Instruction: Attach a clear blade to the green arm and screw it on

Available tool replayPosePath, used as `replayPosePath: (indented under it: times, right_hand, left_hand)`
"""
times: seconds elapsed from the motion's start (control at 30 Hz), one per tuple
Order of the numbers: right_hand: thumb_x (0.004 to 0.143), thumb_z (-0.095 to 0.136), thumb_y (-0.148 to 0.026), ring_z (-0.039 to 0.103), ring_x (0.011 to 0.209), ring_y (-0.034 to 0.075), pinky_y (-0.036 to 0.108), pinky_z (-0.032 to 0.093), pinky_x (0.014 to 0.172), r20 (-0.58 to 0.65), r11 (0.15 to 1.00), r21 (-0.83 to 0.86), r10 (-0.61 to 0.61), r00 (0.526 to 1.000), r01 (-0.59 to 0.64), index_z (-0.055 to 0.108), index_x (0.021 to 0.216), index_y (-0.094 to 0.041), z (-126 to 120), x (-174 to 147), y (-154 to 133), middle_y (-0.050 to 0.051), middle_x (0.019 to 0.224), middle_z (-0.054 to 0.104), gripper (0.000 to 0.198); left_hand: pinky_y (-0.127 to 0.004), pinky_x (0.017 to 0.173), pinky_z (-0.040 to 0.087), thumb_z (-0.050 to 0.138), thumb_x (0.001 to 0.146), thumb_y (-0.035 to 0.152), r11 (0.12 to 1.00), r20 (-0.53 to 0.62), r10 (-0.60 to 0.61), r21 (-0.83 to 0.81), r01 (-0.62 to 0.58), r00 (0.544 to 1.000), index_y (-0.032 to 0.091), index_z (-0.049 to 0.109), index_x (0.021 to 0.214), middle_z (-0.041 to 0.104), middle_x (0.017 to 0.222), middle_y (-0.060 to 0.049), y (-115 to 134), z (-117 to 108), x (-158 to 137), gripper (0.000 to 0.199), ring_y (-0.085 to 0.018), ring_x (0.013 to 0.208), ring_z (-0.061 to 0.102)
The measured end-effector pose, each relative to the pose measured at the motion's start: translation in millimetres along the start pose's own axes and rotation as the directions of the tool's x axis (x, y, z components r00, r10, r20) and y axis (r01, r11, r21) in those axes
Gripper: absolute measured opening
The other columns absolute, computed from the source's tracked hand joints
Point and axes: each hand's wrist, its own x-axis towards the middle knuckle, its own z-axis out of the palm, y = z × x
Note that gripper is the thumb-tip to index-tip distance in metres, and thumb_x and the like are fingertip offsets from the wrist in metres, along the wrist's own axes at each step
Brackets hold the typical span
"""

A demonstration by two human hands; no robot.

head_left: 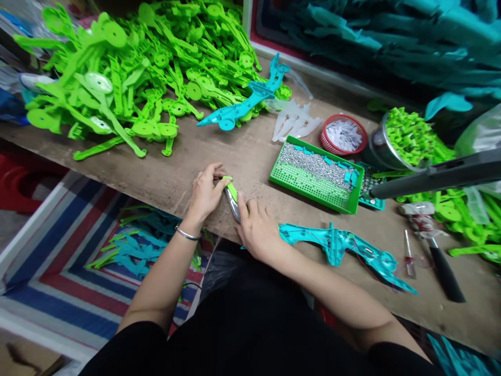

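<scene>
**Both hands on a small green part at the tabletop's near edge**

The fingers (219, 172) of the left hand (205, 194) pinch the top of a small green part (230, 189) — a grey metal strip (234, 208) lies along it. The right hand (258, 232) rests just beside, its forefinger pressed on the part's lower end, the other fingers lying loosely curled on the wooden tabletop (164, 172). Touching the right wrist lies a teal shell (344, 250) with thin wires. Farther out sit a green tray (315, 175) of small metal bits, a red basket (343, 134) and, at the far left, a heap of green parts (136, 62).
</scene>
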Motion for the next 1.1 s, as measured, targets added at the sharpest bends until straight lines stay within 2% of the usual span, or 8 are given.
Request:
replayPosePath:
  times: [0.13, 0.23, 0.43, 0.67, 0.77, 0.87, 0.97, 1.1]
  right_hand:
    - [0.096, 0.044, -0.017, 0.057, 0.096, 0.029, 0.042, 0.046, 0.081, -0.029, 0.999, -0.052, 0.003, 1.000, -0.004, 0.024, 0.154, -0.005, 10.1, 1.8, -0.5, 0.019, 0.111, 0.058, 0.063]
    - [0.096, 0.040, -0.014, 0.055, 0.094, 0.028, 0.042, 0.046, 0.080, -0.073, 0.998, -0.065, -0.014, 0.997, 0.010, 0.024, 0.153, -0.004, 12.5, 0.3, 2.2, 0.019, 0.108, 0.057, 0.060]
    - [0.097, 0.039, -0.015, 0.053, 0.093, 0.028, 0.042, 0.046, 0.079, -0.100, 0.998, -0.058, -0.017, 0.995, 0.012, 0.020, 0.154, -0.005, 12.8, -3.1, 0.7, 0.019, 0.108, 0.057, 0.061]
    - [0.099, 0.045, -0.038, 0.059, 0.098, 0.028, 0.039, 0.046, 0.083, -0.013, 0.980, 0.197, 0.007, 1.000, -0.004, 0.041, 0.147, -0.007, -12.4, 0.1, 12.5, 0.020, 0.114, 0.062, 0.057]
    - [0.100, 0.044, -0.038, 0.058, 0.079, 0.018, 0.030, 0.043, 0.073, 0.135, 0.862, 0.506, -0.048, 0.990, -0.027, 0.066, 0.124, -0.015, -23.4, 14.2, 35.1, 0.009, 0.092, 0.068, 0.040]
    - [0.094, 0.055, -0.036, 0.045, 0.062, 0.010, 0.024, 0.034, 0.061, 0.234, 0.604, 0.790, -0.147, 0.961, -0.100, 0.072, 0.115, -0.016, -23.3, 30.7, 53.1, -0.003, 0.070, 0.059, 0.034]
    - [0.086, 0.064, -0.032, 0.032, 0.055, 0.006, 0.023, 0.026, 0.055, 0.296, 0.429, 0.876, -0.118, 0.948, -0.220, 0.074, 0.106, -0.010, -18.8, 41.2, 56.7, -0.007, 0.059, 0.044, 0.031]
    - [0.080, 0.069, -0.026, 0.030, 0.051, 0.005, 0.023, 0.024, 0.052, 0.389, 0.364, 0.867, -0.071, 0.919, -0.339, 0.073, 0.089, -0.008, -16.1, 46.1, 51.2, -0.008, 0.056, 0.043, 0.020]
  left_hand:
    - [-0.037, 0.091, 0.053, 0.062, 0.086, 0.023, 0.994, -0.038, -0.056, -0.101, 0.052, 0.998, 0.017, 0.062, 0.120, 0.074, 0.103, -0.009, -0.4, -2.2, 0.1, 0.034, -0.020, 0.093, 0.069]
    - [-0.031, 0.075, 0.058, 0.053, 0.092, 0.028, 0.927, -0.109, -0.257, -0.307, 0.213, 0.960, 0.015, 0.062, 0.115, 0.073, 0.096, -0.008, 4.1, -3.2, -0.2, 0.028, -0.017, 0.079, 0.071]
    - [-0.024, 0.058, 0.057, 0.070, 0.081, 0.040, 0.605, 0.281, -0.423, -0.620, 0.499, 0.861, 0.012, 0.065, 0.087, 0.069, 0.069, -0.003, 21.2, -1.9, -2.2, 0.028, -0.013, 0.058, 0.066]
    - [-0.027, 0.064, 0.059, 0.080, 0.067, 0.026, 0.557, 0.314, -0.408, -0.658, 0.507, 0.857, 0.012, 0.068, 0.086, 0.071, 0.075, -0.004, 19.3, -0.4, -2.3, 0.027, -0.013, 0.066, 0.068]
    - [-0.031, 0.066, 0.060, 0.080, 0.067, 0.027, 0.559, 0.298, -0.414, -0.663, 0.499, 0.860, 0.012, 0.068, 0.086, 0.071, 0.076, -0.006, 16.9, 1.1, -2.5, 0.027, -0.016, 0.068, 0.069]
    - [-0.032, 0.066, 0.060, 0.082, 0.064, 0.029, 0.564, 0.285, -0.414, -0.666, 0.489, 0.865, 0.012, 0.068, 0.085, 0.071, 0.076, -0.005, 16.6, 1.7, -2.8, 0.031, -0.017, 0.068, 0.069]
    - [-0.031, 0.066, 0.060, 0.083, 0.062, 0.030, 0.564, 0.278, -0.417, -0.667, 0.486, 0.865, 0.012, 0.068, 0.085, 0.072, 0.076, -0.005, 17.4, 1.6, -3.1, 0.032, -0.016, 0.069, 0.069]
    - [-0.034, 0.067, 0.061, 0.082, 0.063, 0.027, 0.560, 0.268, -0.429, -0.670, 0.487, 0.863, 0.011, 0.069, 0.084, 0.072, 0.076, -0.006, 19.1, 1.7, -3.8, 0.029, -0.017, 0.069, 0.069]
